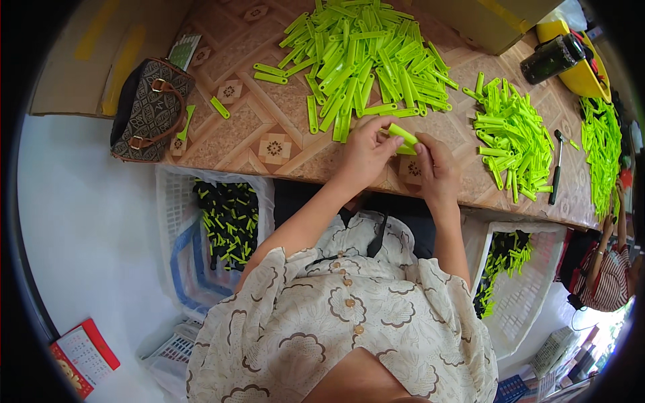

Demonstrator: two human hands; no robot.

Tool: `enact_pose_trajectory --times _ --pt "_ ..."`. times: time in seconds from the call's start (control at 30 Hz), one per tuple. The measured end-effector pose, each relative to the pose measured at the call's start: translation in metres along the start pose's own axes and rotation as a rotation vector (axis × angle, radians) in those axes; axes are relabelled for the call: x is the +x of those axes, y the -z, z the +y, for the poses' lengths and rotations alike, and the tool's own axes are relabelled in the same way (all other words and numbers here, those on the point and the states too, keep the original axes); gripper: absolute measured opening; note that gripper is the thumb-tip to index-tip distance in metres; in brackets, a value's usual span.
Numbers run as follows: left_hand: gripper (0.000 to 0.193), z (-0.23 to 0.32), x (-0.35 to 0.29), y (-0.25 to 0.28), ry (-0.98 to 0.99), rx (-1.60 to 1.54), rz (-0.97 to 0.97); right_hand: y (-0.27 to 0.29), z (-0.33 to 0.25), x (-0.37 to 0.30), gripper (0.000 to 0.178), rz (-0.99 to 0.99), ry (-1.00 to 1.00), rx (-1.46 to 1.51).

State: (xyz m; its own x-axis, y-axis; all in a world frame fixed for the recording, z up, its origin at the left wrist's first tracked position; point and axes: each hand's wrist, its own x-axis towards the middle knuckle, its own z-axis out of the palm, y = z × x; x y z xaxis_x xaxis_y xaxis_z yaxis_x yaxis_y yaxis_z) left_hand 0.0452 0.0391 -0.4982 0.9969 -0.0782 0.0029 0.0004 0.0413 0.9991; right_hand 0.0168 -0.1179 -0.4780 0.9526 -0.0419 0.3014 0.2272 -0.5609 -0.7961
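Observation:
Near the table's front edge, my left hand [368, 149] and my right hand [440, 169] meet around bright green plastic pieces [403, 134]. Fingers of both hands are closed on them; the fingers partly hide the pieces, so their exact shape and number are unclear. Just beyond my hands spreads a large heap of long, flat green plastic strips [363, 57], some with a hole at the end. To the right lies a smaller pile of short green parts [510, 138]. One loose green strip [219, 107] lies off to the left.
A patterned handbag [149, 111] sits at the table's left end. Below the edge, a left crate [178, 252] and a right crate [531, 295] hold black-and-green pieces. A black-handled tool [556, 168] and a dark bottle [552, 59] are rightward. Another person [605, 275] works at far right.

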Motion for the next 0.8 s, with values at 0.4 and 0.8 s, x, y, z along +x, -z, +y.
enact_pose_trajectory --times 0.4,0.8 --pt "0.022 0.013 -0.011 0.013 0.212 -0.128 -0.083 0.031 0.014 0.026 0.019 0.035 0.049 -0.388" --pt "0.017 0.022 0.003 0.067 -0.256 0.669 0.284 -0.009 0.012 0.086 0.018 -0.293 0.400 -0.481"
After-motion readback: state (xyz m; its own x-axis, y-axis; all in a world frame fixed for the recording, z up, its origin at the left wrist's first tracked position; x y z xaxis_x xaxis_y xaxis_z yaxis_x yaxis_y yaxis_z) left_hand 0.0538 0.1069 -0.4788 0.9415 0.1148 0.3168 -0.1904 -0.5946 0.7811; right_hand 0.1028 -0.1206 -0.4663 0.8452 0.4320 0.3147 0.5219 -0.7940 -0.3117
